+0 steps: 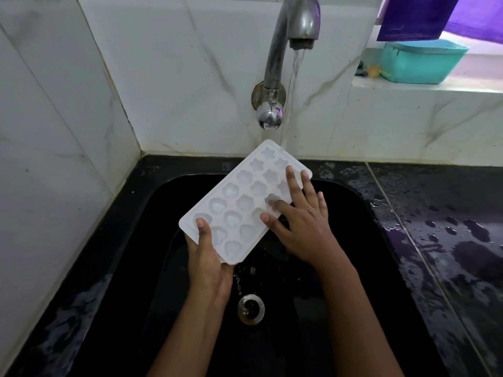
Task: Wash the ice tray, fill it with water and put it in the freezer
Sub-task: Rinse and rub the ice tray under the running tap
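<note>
Two bare forearms are seen entering from the bottom edge, over a black sink (359, 219). Below them, a round metal drain (251, 308) is set in the sink floor, with water running at it. The left hand (208, 257) is clamped on the near corner of the ice tray (239, 202), with the thumb laid on top and the fingers hidden beneath. The right hand (302, 221) is laid on the tray's right side with its fingers spread and straight; one finger is blurred. The white tray is held above the basin, cavities up, with its far end raised toward the wall. Star and heart shapes are moulded into it. A wet black counter (449, 213) is seen to the right. Farther back, a metal tap (288, 36) is mounted on the tiled wall (177, 77), and a water stream (295, 69) is seen coming down at the tray's far end. On the ledge at upper right, a teal container (419, 63) is set under a hanging purple cloth (416, 17).
</note>
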Demonstrator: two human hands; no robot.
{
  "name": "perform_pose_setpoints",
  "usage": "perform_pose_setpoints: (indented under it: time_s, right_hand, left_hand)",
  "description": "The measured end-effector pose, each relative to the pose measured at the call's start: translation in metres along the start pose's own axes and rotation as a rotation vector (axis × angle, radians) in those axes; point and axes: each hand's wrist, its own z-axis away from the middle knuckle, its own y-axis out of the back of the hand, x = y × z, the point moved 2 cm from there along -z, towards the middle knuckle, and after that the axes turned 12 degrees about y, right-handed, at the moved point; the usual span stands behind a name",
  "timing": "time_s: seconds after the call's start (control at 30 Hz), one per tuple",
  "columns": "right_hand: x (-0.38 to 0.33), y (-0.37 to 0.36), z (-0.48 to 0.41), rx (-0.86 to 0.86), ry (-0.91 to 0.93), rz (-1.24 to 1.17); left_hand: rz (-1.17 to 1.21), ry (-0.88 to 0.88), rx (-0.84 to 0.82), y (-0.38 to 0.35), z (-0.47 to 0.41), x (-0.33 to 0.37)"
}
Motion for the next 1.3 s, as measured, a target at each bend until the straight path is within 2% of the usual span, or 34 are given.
perform_pose_setpoints:
  time_s: [0.07,0.2,0.37,0.53,0.73,0.9,1.07,1.13,1.27,1.3]
  right_hand:
    - [0.007,0.004,0.002,-0.007,-0.032,0.013]
    - [0.002,0.002,0.001,0.106,-0.042,0.085]
    - [0.004,0.001,0.001,-0.015,0.009,0.017]
    - [0.003,-0.001,0.001,0.076,-0.061,0.081]
    - [0.002,-0.001,-0.002,-0.013,-0.006,0.008]
    - [0.004,0.001,0.002,0.111,-0.057,0.054]
    - [0.003,0.002,0.001,-0.074,0.016,-0.007]
    - [0.010,0.009,0.002,-0.017,0.000,-0.057]
    - [0.014,0.022,0.001,0.398,0.015,-0.047]
    - [0.012,0.024,0.000,0.447,0.024,-0.058]
  left_hand:
    - [-0.027,-0.011,-0.001,0.000,0.001,-0.001]
    - [-0.064,0.006,-0.008,-0.005,0.003,-0.005]
    - [-0.021,0.010,0.002,0.002,-0.001,0.001]
    - [-0.048,0.013,0.002,-0.002,0.002,-0.003]
    - [0.004,0.004,0.001,0.002,-0.003,0.001]
    - [-0.044,0.008,-0.013,-0.003,0.001,-0.004]
    - [-0.017,0.015,0.007,0.002,-0.002,-0.001]
    - [-0.028,0.039,-0.002,0.002,-0.002,-0.003]
    - [-0.052,0.112,-0.014,-0.005,0.001,-0.009]
    - [-0.058,0.132,-0.019,-0.006,0.002,-0.011]
